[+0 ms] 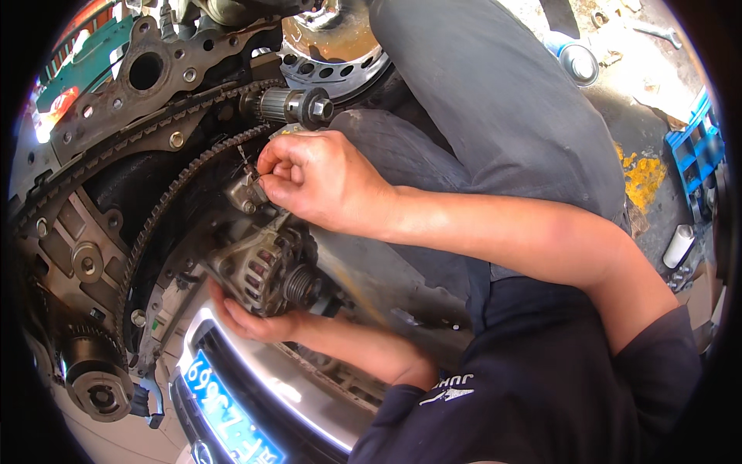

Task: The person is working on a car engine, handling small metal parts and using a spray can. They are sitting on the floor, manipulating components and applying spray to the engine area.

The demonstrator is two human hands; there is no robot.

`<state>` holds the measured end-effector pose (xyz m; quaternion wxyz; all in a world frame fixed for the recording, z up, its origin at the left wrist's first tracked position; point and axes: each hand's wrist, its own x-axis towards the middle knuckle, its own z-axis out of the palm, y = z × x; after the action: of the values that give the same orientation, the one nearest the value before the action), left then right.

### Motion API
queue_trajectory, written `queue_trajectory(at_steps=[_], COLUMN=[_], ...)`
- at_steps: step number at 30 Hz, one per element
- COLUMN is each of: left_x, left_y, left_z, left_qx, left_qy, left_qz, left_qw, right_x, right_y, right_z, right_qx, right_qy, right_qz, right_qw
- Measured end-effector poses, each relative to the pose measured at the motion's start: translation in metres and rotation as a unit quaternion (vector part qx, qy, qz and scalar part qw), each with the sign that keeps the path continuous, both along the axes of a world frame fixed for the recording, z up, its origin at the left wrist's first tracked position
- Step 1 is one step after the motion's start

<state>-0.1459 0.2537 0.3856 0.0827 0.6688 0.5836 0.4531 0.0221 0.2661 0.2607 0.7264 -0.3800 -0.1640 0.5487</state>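
An alternator (267, 271) with a finned housing and a grooved pulley hangs beside the engine block. Cupped under its lower side is my left hand (259, 321), fingers closed around the housing and partly hidden behind it. Above it, my right hand (317, 178) is closed in a pinch next to a small metal bracket (247, 193) at the top of the alternator. A thin piece shows by the fingertips, too small to make out. Just beyond that hand, a toothed shaft with a bolt (290, 106) sticks out from the engine.
A toothed timing belt (174, 185) curves along the engine block (143, 69) on the left. Below stands a car bumper with a blue plate (224, 402). On the floor at right are a spray can (576, 62), a wrench (657, 32), a blue crate (699, 147) and a white cylinder (679, 246).
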Motion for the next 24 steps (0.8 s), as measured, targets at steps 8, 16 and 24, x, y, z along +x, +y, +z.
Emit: queue_trajectory(at_steps=[8,16,24], left_x=[-0.007,-0.018,-0.027], left_y=[0.0,0.0,-0.006], left_z=[-0.002,0.001,0.0], left_qx=[-0.007,0.011,0.046], left_qy=[0.01,0.051,0.17], left_qz=[-0.012,-0.029,-0.091], left_qw=[1.0,0.998,0.98], right_x=[-0.004,0.044,0.045], right_y=[-0.011,0.0,0.001], right_z=[-0.005,0.017,-0.003], right_qx=[0.001,0.036,0.099], right_qy=[-0.022,-0.112,-0.438], right_qz=[0.008,-0.094,-0.133], right_qw=[1.0,0.989,0.883])
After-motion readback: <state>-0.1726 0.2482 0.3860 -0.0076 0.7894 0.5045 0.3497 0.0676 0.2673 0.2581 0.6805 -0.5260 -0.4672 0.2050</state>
